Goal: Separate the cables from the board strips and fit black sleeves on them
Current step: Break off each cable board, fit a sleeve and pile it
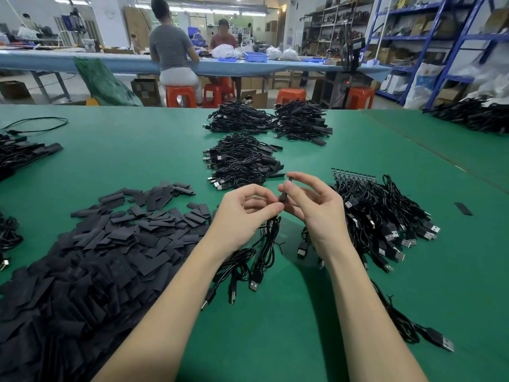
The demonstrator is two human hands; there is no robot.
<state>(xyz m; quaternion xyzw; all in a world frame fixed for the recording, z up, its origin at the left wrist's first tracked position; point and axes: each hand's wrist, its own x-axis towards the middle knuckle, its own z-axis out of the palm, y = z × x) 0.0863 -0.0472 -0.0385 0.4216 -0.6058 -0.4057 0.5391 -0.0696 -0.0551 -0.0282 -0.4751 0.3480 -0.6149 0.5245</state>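
— Item one, the setting?
— Workshop floor; green table (154,150) filling the lower three quarters of the frame, its far edge running straight across below the red stools (180,96). Blue-frame shelving (429,37) upper right, a long blue bench (82,62) upper left, two seated people behind it.

— Any writing or brands?
— None legible (cartons and labels on the shelves are too blurred).

— Task stock?
— Loose black sleeves (91,260), a broad heap at lower left. Three stacks of sleeved cables (242,164) at centre and upper centre. Unprocessed cables (385,216) at centre right, the board strip (354,173) showing at that pile's top edge. One stray sleeve (463,208) lies alone at right.

— The hands?
— Raised together at centre frame. Right hand (314,205) pinches a black sleeve (283,193) upright between thumb and forefinger, other fingers fanned loose. Left hand (242,213) curls in, fingertips pinching the held cable (268,244) just at the sleeve's lower end; the cable hangs down to a small bundle on the table between the forearms.

— Open room?
— Bare green at left centre, between the sleeve heap and the upper stacks, and at lower centre right around a lone USB plug (446,344). A seam crosses the table at upper right.
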